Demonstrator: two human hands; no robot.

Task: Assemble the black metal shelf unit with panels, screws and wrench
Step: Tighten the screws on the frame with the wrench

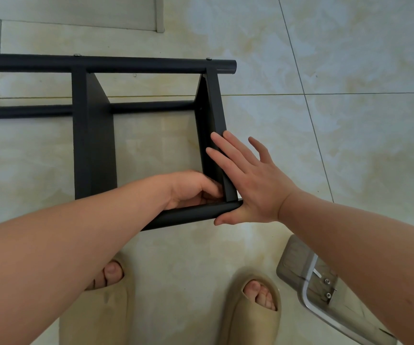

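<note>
Shelf unit (94, 145) lay on the tiled floor (350, 120), in front of the feet. Two panels stood between the far tube (126, 63) and the near tube (191, 215).

Right hand (248, 180): flat, fingers (228, 148) straight and spread, pressed against the outer face of the right panel (216, 113); thumb at the end of the near tube.

Left hand (191, 190): forearm reached in from the left, fingers curled tight into the inner corner where right panel met near tube. Could not tell whether they pinched anything.

Clear tray (298, 260) with screws (327, 281) sat on the floor by the right forearm, apart from the frame.
</note>
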